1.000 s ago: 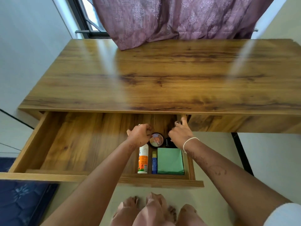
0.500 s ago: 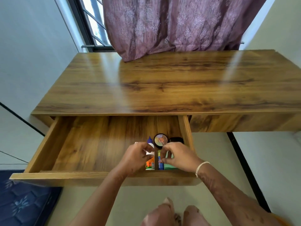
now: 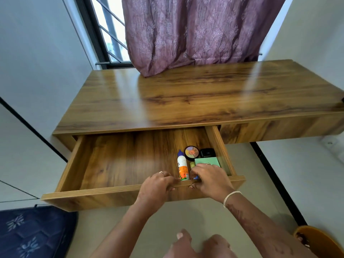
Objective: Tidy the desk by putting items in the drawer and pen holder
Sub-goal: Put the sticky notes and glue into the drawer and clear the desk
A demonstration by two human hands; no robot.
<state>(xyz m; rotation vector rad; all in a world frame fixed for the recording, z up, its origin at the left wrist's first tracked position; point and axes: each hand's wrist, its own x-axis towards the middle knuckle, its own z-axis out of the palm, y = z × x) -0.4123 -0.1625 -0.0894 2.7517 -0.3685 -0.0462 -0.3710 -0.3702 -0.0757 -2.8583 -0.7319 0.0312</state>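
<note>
The wooden drawer [image 3: 115,197] stands pulled out from under the desk [image 3: 186,101]. In its right end lie a white and orange bottle [image 3: 182,167], a round multicoloured compact [image 3: 192,152], a black case [image 3: 207,152], a green pad [image 3: 206,161] and a yellow-capped blue stick [image 3: 192,165]. My left hand [image 3: 158,185] grips the drawer's front edge, fingers curled over it. My right hand [image 3: 209,180] grips the same edge just to the right, hiding the near ends of the stick and the pad. No pen holder is in view.
A mauve curtain [image 3: 186,34] hangs onto the desk's back edge beside a barred window [image 3: 108,34]. A blue patterned mat [image 3: 33,233] lies on the floor at the lower left, an orange stool [image 3: 320,243] at the lower right. My feet [image 3: 201,244] are below the drawer.
Both hands have drawn back from the items deep in the drawer to its front edge, which they now grip. The view has tilted upward and to the right.
</note>
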